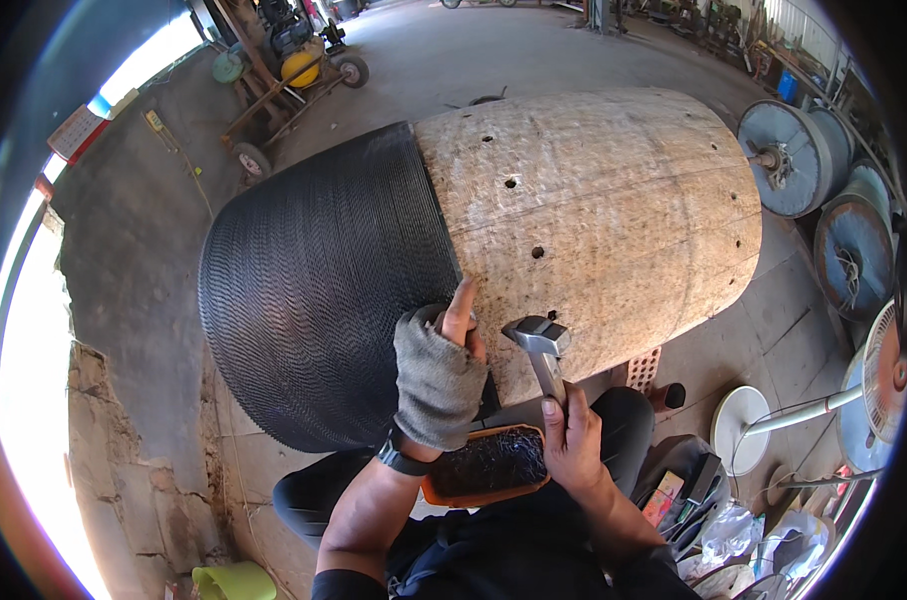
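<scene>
The tan drum point(614, 190), its left section wrapped in black ridged covering point(314, 280), lies ahead of the gloved left hand point(440, 370) and bare right hand point(576, 442). Left palm hidden; whether it pinches anything cannot be determined. Left index finger: extended at the covering's edge. Right hand: closed around the hammer point(545, 346).

Blown-out daylight at left, fisheye-bent edges, dark corners

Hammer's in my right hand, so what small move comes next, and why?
Perhaps slide your left hand clear before tapping: its extended index finger is at the edge of the black ribbed covering, near the hammer that your right hand holds.
</scene>
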Demonstrator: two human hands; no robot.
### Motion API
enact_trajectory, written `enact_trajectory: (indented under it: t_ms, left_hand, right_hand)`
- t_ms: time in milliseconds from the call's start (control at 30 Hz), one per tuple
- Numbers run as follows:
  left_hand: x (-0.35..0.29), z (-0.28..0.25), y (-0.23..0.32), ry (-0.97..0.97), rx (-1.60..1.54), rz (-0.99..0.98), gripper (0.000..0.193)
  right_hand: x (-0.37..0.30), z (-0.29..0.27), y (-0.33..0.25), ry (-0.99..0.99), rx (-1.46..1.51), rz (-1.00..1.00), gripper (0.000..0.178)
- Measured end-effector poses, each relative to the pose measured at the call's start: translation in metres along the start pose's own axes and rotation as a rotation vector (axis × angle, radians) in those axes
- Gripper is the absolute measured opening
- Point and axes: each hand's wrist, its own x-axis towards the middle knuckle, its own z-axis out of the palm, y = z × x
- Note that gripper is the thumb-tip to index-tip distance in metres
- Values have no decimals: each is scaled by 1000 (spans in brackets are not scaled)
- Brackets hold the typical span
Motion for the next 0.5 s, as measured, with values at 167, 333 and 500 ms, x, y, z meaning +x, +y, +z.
enact_trajectory:
  t_ms: [167,333,500]
  left_hand:
    - [2,15,7,-46,-110,-197,86]
    - [2,18,5,-9,-32,-156,88]
    - [1,29,7,48,264,-142,94]
  right_hand:
    - [11,6,-7,35,-90,-105,24]
    - [16,3,-5,-80,-228,-39,22]
    - [14,5,-8,-62,-318,-88,21]
